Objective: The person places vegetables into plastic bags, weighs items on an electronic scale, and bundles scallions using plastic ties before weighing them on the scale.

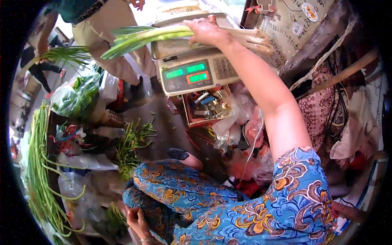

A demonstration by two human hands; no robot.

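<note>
My right hand (206, 32) is closed around a bunch of scallions (143, 40), over the pan of a digital scale (183, 73). Green leaves stick out to the left of the hand, and white stems with roots to the right. Whether the bunch rests on the pan I cannot tell. Green figures glow on the scale's display. Low in the view, my left hand (137, 222) is beside my knee with its fingers curled together. Anything inside them is hidden. Some green stems (117, 214) lie just left of it.
A person (110, 28) stands beyond the scale. Another hand (38, 59) holds greens at far left. Long beans (38, 163) hang along the left edge, near bagged greens (77, 94). Under the scale is an open box (208, 108) of small items. Loose greens (132, 147) litter the floor.
</note>
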